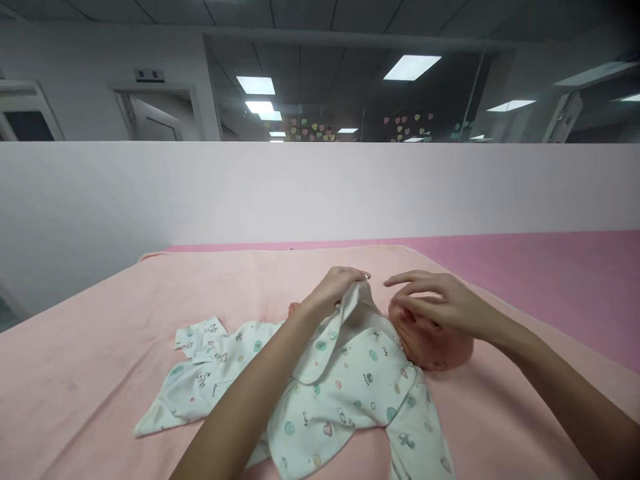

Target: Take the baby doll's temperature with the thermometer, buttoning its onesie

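A baby doll lies on its back across the pink blanket, its head [435,337] to the right. It wears a white printed baby top [360,380], with matching printed trousers [220,367] stretching to the left. My left hand [337,288] pinches the upper edge of the top's front flap and holds it raised off the doll's chest. Above the doll's head, my right hand [435,297] has its fingers stretched and apart, with nothing in them. It partly covers the doll's face. A bit of the doll's far hand [293,308] shows behind my left forearm.
The peach-pink blanket [90,373] spreads under the doll, over a brighter pink surface [565,287] seen at the right. A white partition [320,190] stands along the back. Beyond it are a window with heart stickers and a doorway.
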`<state>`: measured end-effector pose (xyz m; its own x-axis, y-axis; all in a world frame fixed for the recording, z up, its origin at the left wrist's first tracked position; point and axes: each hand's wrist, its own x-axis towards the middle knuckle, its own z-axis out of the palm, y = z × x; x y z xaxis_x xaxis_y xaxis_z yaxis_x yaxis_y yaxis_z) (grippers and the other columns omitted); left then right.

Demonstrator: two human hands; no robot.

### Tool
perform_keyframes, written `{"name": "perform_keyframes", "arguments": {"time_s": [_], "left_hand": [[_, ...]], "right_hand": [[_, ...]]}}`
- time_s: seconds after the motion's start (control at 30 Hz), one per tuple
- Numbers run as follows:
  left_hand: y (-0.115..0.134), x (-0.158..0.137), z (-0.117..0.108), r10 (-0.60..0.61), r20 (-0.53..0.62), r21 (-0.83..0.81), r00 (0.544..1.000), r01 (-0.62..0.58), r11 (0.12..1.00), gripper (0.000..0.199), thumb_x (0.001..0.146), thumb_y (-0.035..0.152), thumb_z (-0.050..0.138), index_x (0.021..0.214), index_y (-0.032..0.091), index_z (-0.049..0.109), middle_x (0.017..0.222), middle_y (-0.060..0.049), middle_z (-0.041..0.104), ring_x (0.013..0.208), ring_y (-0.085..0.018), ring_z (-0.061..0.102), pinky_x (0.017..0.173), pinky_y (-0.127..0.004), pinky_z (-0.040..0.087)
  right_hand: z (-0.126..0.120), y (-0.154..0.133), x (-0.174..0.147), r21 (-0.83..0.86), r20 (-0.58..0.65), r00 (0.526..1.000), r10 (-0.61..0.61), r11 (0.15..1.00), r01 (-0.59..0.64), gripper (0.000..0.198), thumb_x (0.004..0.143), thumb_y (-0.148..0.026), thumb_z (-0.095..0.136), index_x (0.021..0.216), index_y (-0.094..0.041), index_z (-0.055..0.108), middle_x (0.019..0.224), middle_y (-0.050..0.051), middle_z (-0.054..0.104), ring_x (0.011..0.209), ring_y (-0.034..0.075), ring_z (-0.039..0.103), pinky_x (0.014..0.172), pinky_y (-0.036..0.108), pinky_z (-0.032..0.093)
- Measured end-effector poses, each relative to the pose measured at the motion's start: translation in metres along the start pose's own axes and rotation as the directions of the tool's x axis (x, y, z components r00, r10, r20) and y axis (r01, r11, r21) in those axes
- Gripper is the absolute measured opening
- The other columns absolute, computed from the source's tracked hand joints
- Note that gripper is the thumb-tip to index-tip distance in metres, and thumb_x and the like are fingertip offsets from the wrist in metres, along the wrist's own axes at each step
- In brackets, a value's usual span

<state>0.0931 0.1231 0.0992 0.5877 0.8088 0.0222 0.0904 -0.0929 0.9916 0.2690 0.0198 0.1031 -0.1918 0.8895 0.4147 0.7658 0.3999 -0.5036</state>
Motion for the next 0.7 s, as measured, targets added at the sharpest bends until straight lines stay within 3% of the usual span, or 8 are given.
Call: {"name": "perform_keyframes", "arguments": {"time_s": [0.07, 0.13, 0.23, 0.33, 0.47, 0.57, 0.7], "left_hand": [[-0.002, 0.003, -0.002, -0.019, 0.017, -0.13, 1.0, 0.021, 0.991, 0.017, 0.067, 0.026, 0.061, 0.078, 0.013, 0.061, 0.062, 0.0, 0.055, 0.05, -0.008, 0.045, 0.045, -0.019, 0.032], [-0.003, 0.004, -0.004, -0.036, 0.044, -0.255, 0.998, 0.046, 0.966, 0.012, 0.067, 0.022, 0.06, 0.074, 0.013, 0.056, 0.057, 0.0, 0.051, 0.047, -0.008, 0.045, 0.045, -0.02, 0.033], [-0.002, 0.005, -0.006, -0.036, 0.05, -0.382, 0.998, 0.053, 0.923, 0.009, 0.069, 0.019, 0.058, 0.069, 0.013, 0.051, 0.054, 0.0, 0.048, 0.045, -0.009, 0.045, 0.045, -0.02, 0.034], [0.0, 0.006, -0.007, -0.019, 0.09, -0.403, 0.996, 0.053, 0.914, 0.011, 0.068, 0.019, 0.06, 0.07, 0.013, 0.052, 0.054, 0.0, 0.049, 0.045, -0.009, 0.046, 0.044, -0.02, 0.034], [0.007, 0.001, -0.005, -0.008, 0.076, -0.279, 0.997, 0.029, 0.96, 0.018, 0.069, 0.021, 0.061, 0.083, 0.01, 0.059, 0.059, -0.001, 0.054, 0.05, -0.009, 0.049, 0.047, -0.02, 0.038], [0.014, -0.004, -0.006, 0.002, 0.061, -0.191, 0.998, 0.01, 0.982, 0.021, 0.069, 0.023, 0.062, 0.086, 0.01, 0.062, 0.065, -0.002, 0.059, 0.057, -0.01, 0.053, 0.053, -0.021, 0.042], [0.014, -0.004, -0.008, 0.013, 0.055, -0.125, 0.998, -0.006, 0.992, 0.023, 0.069, 0.027, 0.062, 0.087, 0.013, 0.062, 0.07, -0.001, 0.059, 0.061, -0.01, 0.052, 0.056, -0.021, 0.041]], "right_hand": [[0.016, -0.026, 0.009, -0.276, 0.127, 0.983, -0.131, 0.947, 0.162, 0.027, 0.083, -0.034, 0.045, 0.08, -0.024, 0.069, 0.111, 0.006, 0.06, 0.104, 0.024, 0.053, 0.084, 0.037, 0.045], [0.038, -0.037, 0.018, -0.525, 0.181, 0.97, -0.165, 0.818, 0.237, 0.025, 0.083, -0.029, 0.044, 0.091, -0.02, 0.066, 0.109, 0.009, 0.059, 0.105, 0.026, 0.051, 0.088, 0.041, 0.041], [0.063, -0.031, 0.029, -0.76, 0.11, 0.98, -0.168, 0.621, 0.192, 0.029, 0.082, -0.024, 0.045, 0.105, -0.013, 0.059, 0.114, 0.015, 0.055, 0.108, 0.029, 0.047, 0.089, 0.043, 0.037], [0.071, -0.019, 0.037, -0.826, 0.055, 0.995, -0.079, 0.556, 0.09, 0.024, 0.084, -0.02, 0.04, 0.096, -0.013, 0.06, 0.099, 0.014, 0.06, 0.089, 0.026, 0.055, 0.077, 0.038, 0.039], [0.061, -0.013, 0.041, -0.743, 0.144, 0.981, 0.127, 0.668, 0.023, 0.027, 0.087, -0.022, 0.037, 0.072, -0.017, 0.059, 0.071, 0.007, 0.063, 0.063, 0.018, 0.056, 0.056, 0.028, 0.033], [0.046, -0.017, 0.036, -0.623, 0.14, 0.984, 0.111, 0.782, 0.001, 0.028, 0.086, -0.027, 0.037, 0.067, -0.019, 0.057, 0.066, 0.004, 0.062, 0.057, 0.015, 0.053, 0.05, 0.026, 0.027], [0.016, -0.032, 0.024, -0.349, -0.005, 0.995, 0.099, 0.932, -0.094, 0.036, 0.084, -0.04, 0.04, 0.055, -0.02, 0.049, 0.053, 0.001, 0.053, 0.05, 0.013, 0.047, 0.048, 0.025, 0.028]]}}
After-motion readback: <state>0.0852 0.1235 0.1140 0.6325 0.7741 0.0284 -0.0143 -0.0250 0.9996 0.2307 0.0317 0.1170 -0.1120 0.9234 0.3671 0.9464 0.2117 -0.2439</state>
